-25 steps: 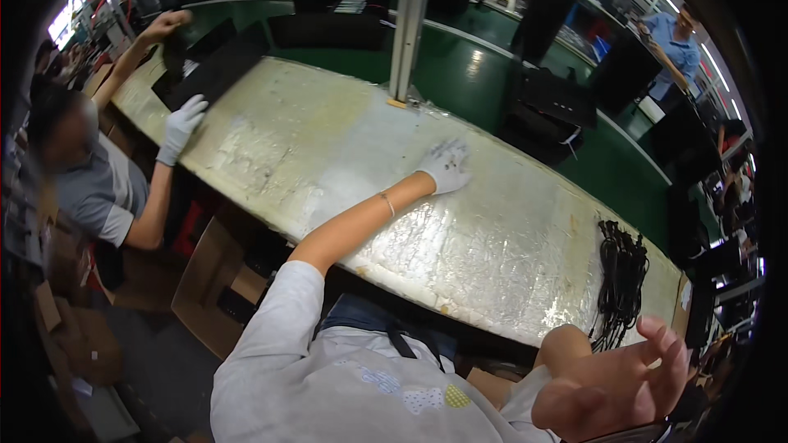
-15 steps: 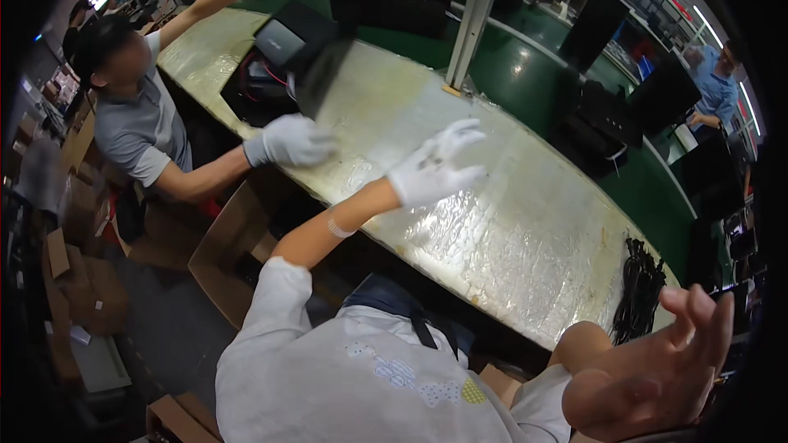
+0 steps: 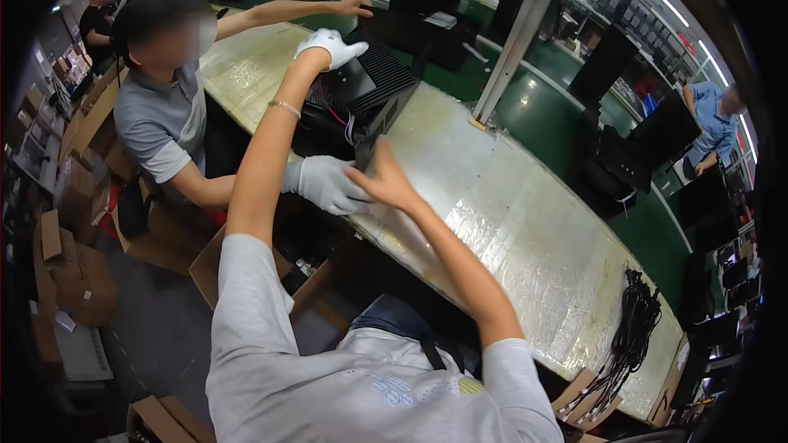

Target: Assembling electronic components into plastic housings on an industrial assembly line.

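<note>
Monitor (image 3: pixel 371 86), black and lying back-up, rests on the foil-covered table (image 3: pixel 525 230) near its left end. Left hand (image 3: pixel 330 45), in a white glove, lies flat on the monitor's top, fingers spread, clasping nothing. Right hand (image 3: pixel 384 183), bare, presses open against the monitor's near edge. A co-worker's gloved hand (image 3: pixel 326 184) sits just beside it.

Both hands (image 3: pixel 330 45) (image 3: pixel 386 184) outstretched, open-fingered

Black monitor (image 3: pixel 361 90); white glove on left hand (image 3: pixel 330 45); silvery foil-patterned table (image 3: pixel 525 230); green conveyor (image 3: pixel 542 107).
</note>
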Action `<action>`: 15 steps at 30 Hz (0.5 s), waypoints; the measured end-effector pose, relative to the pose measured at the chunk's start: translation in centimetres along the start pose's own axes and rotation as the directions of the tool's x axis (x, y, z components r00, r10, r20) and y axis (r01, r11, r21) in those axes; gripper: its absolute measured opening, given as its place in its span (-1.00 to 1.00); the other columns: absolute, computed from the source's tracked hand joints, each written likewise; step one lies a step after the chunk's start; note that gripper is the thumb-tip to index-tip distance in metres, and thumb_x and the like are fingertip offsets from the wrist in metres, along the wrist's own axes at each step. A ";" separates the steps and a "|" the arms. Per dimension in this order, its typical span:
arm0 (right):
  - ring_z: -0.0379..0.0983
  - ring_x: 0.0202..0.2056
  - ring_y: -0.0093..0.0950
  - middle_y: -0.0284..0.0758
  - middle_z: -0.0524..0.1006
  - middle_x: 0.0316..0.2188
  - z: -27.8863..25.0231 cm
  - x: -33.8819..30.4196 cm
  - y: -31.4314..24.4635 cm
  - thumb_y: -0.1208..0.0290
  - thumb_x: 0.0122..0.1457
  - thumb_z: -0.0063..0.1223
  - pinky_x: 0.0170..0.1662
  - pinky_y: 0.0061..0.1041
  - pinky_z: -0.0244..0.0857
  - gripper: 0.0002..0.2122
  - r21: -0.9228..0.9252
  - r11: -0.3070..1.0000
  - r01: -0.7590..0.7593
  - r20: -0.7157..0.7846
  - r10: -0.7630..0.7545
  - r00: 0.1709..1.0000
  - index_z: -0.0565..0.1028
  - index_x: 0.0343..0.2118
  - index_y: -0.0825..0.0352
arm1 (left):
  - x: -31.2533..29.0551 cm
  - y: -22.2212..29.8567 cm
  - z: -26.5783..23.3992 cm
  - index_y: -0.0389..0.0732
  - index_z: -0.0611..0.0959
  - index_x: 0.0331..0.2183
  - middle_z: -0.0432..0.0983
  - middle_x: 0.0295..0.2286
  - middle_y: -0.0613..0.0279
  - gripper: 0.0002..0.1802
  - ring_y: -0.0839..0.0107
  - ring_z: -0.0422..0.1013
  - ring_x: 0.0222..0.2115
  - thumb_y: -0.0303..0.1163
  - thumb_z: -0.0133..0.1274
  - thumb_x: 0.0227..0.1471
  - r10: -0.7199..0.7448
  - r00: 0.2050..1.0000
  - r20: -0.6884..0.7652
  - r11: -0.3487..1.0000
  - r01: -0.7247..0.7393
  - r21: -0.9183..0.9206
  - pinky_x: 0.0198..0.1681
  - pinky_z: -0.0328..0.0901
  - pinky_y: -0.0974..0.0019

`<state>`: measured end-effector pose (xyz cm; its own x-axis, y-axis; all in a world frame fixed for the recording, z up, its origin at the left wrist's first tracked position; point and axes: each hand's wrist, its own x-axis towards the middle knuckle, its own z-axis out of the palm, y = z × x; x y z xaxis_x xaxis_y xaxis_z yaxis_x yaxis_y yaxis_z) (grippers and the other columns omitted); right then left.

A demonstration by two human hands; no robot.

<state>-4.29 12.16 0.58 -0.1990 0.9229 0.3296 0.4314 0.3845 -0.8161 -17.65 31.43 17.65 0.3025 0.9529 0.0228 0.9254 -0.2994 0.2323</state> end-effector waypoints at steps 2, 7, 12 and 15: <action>0.12 0.17 0.15 0.43 0.14 0.10 3.7 2.0 1.4 0.05 0.09 0.13 0.22 -0.24 0.04 -0.08 -0.330 0.942 -0.062 -0.250 -0.024 0.968 -0.06 0.13 0.86 | 3.4 -2.9 2.0 -0.40 0.36 0.13 0.22 0.16 -0.16 0.17 0.02 0.17 0.19 0.50 -0.14 -0.15 0.011 0.997 0.081 1.000 -0.010 -0.010 0.23 0.07 0.21; 0.38 -0.13 0.22 0.43 0.32 -0.11 2.8 2.0 2.3 0.32 0.09 0.01 -0.02 -0.14 0.31 -0.24 -0.362 0.921 -0.147 -0.338 0.017 0.941 -0.06 0.11 0.88 | 3.7 -4.5 1.8 -0.44 0.43 0.07 0.37 0.05 -0.09 0.10 0.15 0.33 0.04 0.40 0.07 -0.17 0.172 0.980 0.095 0.969 -0.151 -0.198 0.11 0.21 0.21; 0.44 -0.31 0.17 0.26 0.46 -0.38 -2.7 -3.3 1.0 0.47 0.05 -0.06 -0.19 -0.06 0.31 -0.33 -0.184 0.962 -0.204 -0.197 0.167 0.966 -0.05 0.16 0.72 | -2.1 -5.4 2.7 -0.37 0.58 -0.53 0.36 -0.60 0.21 -0.27 0.44 0.25 -0.56 0.25 0.13 -0.08 0.179 0.975 0.135 0.866 -0.090 -0.492 -0.53 0.23 0.21; 0.42 -0.28 0.16 0.23 0.46 -0.37 -5.3 -8.8 -0.1 0.47 0.07 -0.07 -0.15 -0.10 0.30 -0.33 -0.150 0.969 -0.194 -0.152 0.171 0.973 -0.05 0.22 0.55 | -6.9 -5.0 7.5 -0.37 0.59 -0.33 0.52 -0.39 0.15 -0.39 0.43 0.39 -0.38 0.10 0.15 -0.02 0.106 0.986 0.128 0.646 0.029 -0.763 -0.28 0.33 0.30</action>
<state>2.08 4.10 0.21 0.0143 0.9672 0.2535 0.5889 0.1968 -0.7839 -22.68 25.99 9.01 0.4260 0.9014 -0.0771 0.4324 -0.1280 0.8925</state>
